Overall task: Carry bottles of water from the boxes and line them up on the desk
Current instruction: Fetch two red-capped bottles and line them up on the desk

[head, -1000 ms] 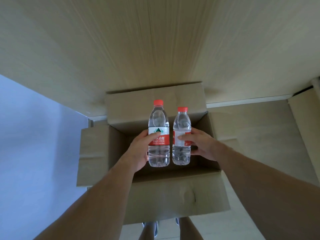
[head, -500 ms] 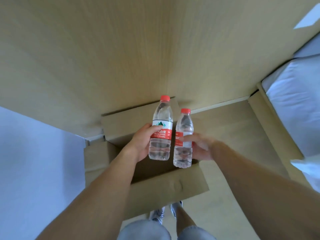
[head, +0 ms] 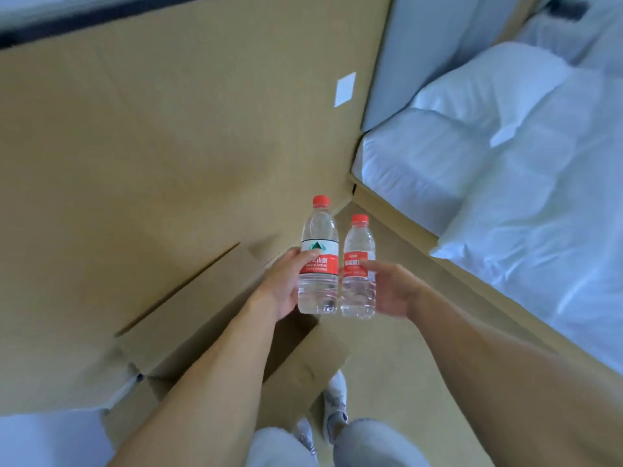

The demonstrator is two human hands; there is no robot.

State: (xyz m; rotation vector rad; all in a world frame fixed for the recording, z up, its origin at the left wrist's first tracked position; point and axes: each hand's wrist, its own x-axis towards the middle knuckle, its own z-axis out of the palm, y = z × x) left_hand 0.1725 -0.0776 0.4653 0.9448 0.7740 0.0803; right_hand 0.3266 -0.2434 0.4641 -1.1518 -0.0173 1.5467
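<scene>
The left hand (head: 281, 288) is holding the taller bottle (head: 318, 261) around its middle, with the thumb lying across the red and white label. The right hand (head: 392, 286) is holding the shorter bottle (head: 359, 269) in the same way, with its fingers curled around the red label. Both bottles are standing straight up in the air, side by side and very close together. I cannot tell if they are touching. Each bottle is wearing a red cap and is full of clear water.

The bottles are hanging above the floor (head: 387, 358), just past the open cardboard box (head: 209, 298). The box is sitting low on the left, under the left arm, with its flaps folded out.

A big pale wooden wall (head: 168, 146) is filling the top and left of the view. A small white square (head: 346, 88) is sticking to it. A bed (head: 505, 170) with white sheets and pillows is lying on the right, well apart from the bottles.

At the bottom, the person's knees in light trousers and a pale shoe (head: 333, 396) are showing on the floor.
</scene>
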